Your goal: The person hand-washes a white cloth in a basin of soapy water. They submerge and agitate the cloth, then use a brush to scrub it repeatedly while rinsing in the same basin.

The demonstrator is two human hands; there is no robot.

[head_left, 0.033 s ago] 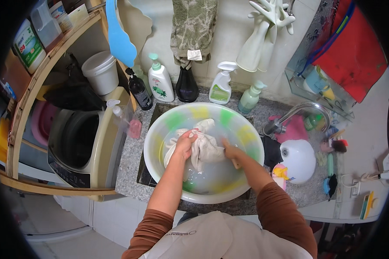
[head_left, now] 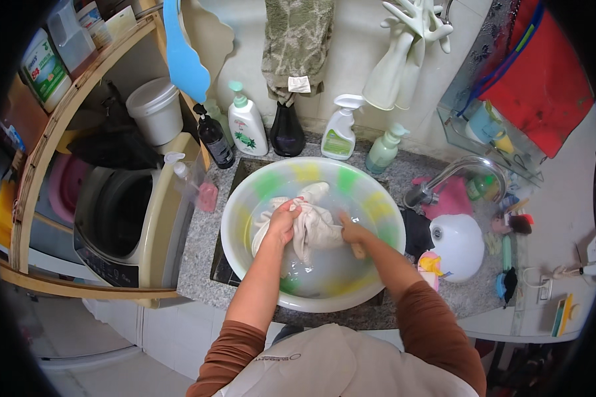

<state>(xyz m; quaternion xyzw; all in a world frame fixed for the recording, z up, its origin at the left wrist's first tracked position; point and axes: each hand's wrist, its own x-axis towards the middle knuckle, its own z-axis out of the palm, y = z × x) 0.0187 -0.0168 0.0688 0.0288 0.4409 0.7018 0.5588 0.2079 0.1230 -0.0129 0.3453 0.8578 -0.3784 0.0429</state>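
Observation:
A wide white basin (head_left: 314,305) with green and yellow patches holds cloudy water. In it lies a wet, off-white cloth (head_left: 316,231), bunched up and partly under water. The fingers of my left hand (head_left: 282,222) are closed on a gathered fold of the cloth. At the cloth's right edge, my right hand (head_left: 353,231) grips what looks like a wooden brush (head_left: 358,251). Its tan handle end sticks out below the hand; its bristles, if any, are hidden.
Behind the basin stand a white pump bottle (head_left: 246,126), a spray bottle (head_left: 340,129) and a green pump bottle (head_left: 385,151). To the right are a curved faucet (head_left: 444,178) and a white rounded object (head_left: 462,248). An open-topped washing machine (head_left: 159,218) stands left.
My right hand and the wooden brush have shifted very slightly. My left hand and the cloth look the same.

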